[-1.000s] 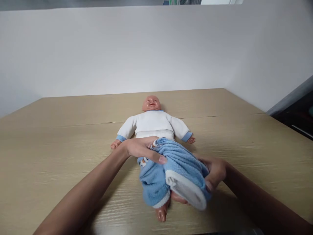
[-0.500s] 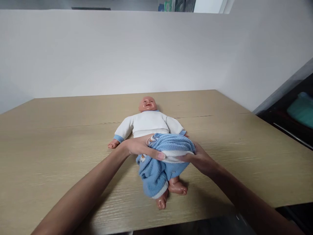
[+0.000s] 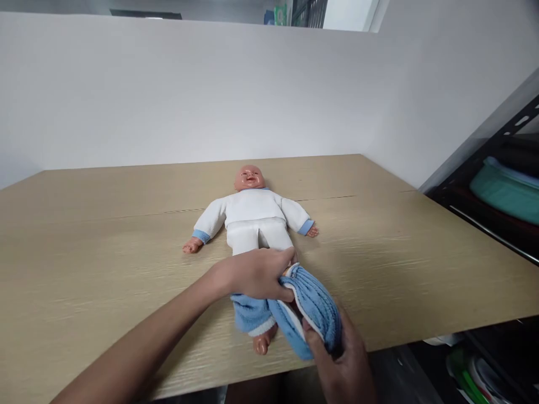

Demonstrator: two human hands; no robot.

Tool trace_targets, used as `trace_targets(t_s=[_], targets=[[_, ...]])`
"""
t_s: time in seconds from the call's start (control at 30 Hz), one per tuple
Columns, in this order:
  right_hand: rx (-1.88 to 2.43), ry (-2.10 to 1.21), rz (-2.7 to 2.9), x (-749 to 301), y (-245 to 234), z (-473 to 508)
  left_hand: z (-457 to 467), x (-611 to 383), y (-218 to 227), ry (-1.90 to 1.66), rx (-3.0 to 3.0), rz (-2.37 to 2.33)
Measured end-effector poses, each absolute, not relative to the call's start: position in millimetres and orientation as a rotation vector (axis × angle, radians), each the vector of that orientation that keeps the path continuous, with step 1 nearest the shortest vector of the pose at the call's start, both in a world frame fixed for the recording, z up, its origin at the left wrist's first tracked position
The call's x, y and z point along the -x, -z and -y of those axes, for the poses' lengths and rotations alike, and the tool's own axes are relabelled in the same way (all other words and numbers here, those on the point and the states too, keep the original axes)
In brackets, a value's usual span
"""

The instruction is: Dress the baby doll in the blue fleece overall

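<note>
A baby doll (image 3: 252, 216) in a white top lies on its back on the wooden table (image 3: 84, 264), head away from me. Blue fleece trousers (image 3: 311, 311) with a white lining are bunched low around its legs. My left hand (image 3: 252, 275) is closed on the trousers' waistband over the doll's thighs. My right hand (image 3: 337, 353) grips the other side of the trousers near the table's front edge. One bare foot (image 3: 261, 343) sticks out of the left trouser leg.
A white partition wall (image 3: 210, 90) stands behind the table. A dark shelf rack (image 3: 484, 196) at the right holds a teal container (image 3: 505, 191). More items lie on the floor at the lower right.
The blue trousers have been pulled down from the doll's waist toward its feet, baring the white body suit. My right hand has moved toward me, to the table's front edge.
</note>
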State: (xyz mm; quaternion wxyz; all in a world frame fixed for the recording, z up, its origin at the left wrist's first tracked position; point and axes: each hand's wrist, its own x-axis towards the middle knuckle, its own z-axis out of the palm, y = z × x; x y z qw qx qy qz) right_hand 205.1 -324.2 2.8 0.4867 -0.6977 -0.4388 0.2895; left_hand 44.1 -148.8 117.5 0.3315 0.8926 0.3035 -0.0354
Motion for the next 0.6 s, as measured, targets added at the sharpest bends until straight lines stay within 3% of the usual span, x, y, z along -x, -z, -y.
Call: trace_targets(t_s=[0.27, 0.4, 0.6], targets=[[1.834, -0.470, 1.316, -234, 5, 306, 166, -49, -105, 0.315, -2.530, -1.007], [1.777, -0.727, 1.276, -227, 2, 307, 165, -47, -100, 0.354, -2.510, -0.973], [1.487, -1.065, 1.055, -221, 1, 299, 162, -28, -103, 0.038, -2.245, -0.891]])
